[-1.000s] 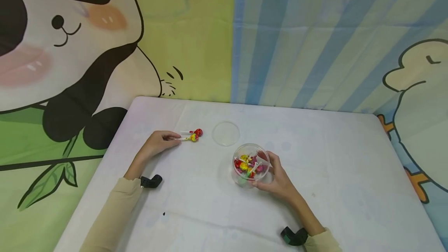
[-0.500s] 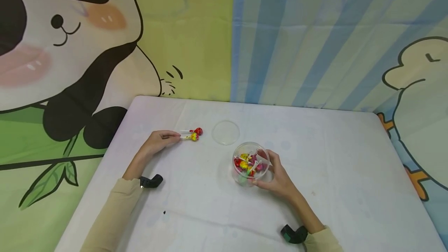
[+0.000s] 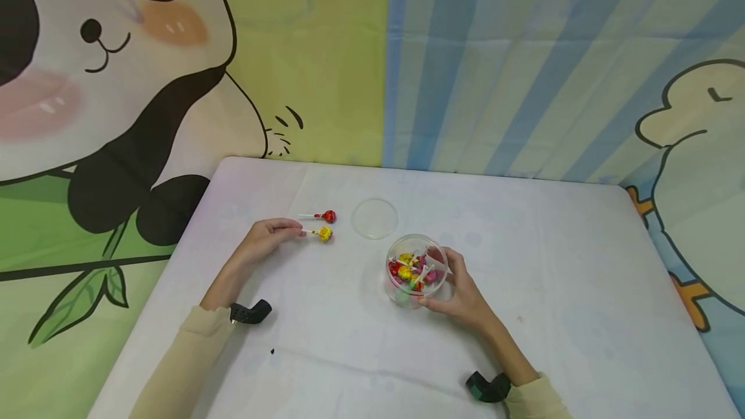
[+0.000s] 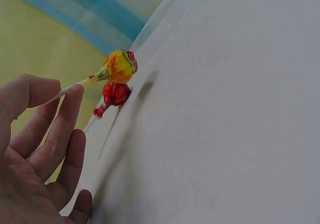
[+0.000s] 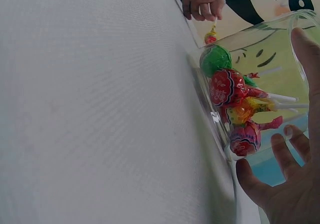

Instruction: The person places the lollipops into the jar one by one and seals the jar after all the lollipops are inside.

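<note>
My left hand (image 3: 266,239) pinches the white stick of a yellow lollipop (image 3: 324,233) between thumb and fingertip; in the left wrist view the yellow wrapped candy (image 4: 120,66) is held up off the table, casting a shadow. Just beyond it a red lollipop (image 3: 329,216) lies on the table. With thumb and fingers around its side, my right hand (image 3: 460,293) holds a clear plastic jar (image 3: 391,291). Several wrapped lollipops fill its lower part, among them a green one (image 5: 215,60) and a red one (image 5: 227,87) in the right wrist view. The jar's top is uncovered.
A clear round lid (image 3: 374,218) lies flat behind the jar. The white-covered table (image 3: 553,264) meets a cartoon-printed backdrop at its far edge. A tiny dark speck (image 3: 271,351) sits near the front. Black wrist cameras hang at both sleeves.
The yellow lollipop has shifted slightly toward me, away from the red one, with the left hand gripping its stick. The right hand and the jar stay in place.
</note>
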Available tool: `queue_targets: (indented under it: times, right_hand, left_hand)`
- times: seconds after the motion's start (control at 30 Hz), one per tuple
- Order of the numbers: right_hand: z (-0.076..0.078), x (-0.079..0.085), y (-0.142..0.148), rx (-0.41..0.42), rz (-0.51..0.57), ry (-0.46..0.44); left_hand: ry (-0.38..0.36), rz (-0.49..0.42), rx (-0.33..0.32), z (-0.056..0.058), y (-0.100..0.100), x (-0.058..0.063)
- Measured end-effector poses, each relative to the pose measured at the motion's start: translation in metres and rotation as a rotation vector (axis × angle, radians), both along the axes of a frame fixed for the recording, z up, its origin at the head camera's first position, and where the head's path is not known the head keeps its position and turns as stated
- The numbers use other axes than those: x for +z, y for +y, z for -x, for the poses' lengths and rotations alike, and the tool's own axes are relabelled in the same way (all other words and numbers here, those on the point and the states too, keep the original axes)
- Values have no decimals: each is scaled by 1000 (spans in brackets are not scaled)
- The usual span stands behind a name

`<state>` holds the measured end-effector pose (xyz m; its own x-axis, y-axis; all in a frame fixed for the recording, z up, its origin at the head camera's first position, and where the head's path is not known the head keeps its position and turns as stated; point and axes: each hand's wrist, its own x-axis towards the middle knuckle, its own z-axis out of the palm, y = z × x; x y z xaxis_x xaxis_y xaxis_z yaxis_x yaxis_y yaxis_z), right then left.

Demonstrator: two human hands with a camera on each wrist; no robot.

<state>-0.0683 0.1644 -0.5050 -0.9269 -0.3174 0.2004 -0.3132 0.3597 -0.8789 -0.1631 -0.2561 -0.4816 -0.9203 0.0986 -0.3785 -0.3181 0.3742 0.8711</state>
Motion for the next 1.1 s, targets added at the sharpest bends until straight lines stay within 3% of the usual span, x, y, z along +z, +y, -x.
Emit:
queue_targets:
  times: [0.2, 0.37, 0.5, 0.63, 0.8, 1.1]
  right_hand:
    - [0, 1, 0, 2, 1, 3]
    - [1, -1, 1, 12, -2, 12]
    - [1, -1, 1, 14, 10, 15]
    - [0, -1, 0, 15, 17, 7]
    - [0, 0, -1, 9, 5, 4]
    - [0, 0, -1, 3, -19, 10]
  left_hand:
    - [24, -91, -8, -17, 11, 18]
    - [98, -190, -54, -35, 24, 44]
    - [152, -201, -99, -47, 36, 65]
    - [191, -217, -137, -56, 45, 77]
    - [222, -244, -164, -64, 58, 83]
    - [210, -232, -255, -70, 85, 80]
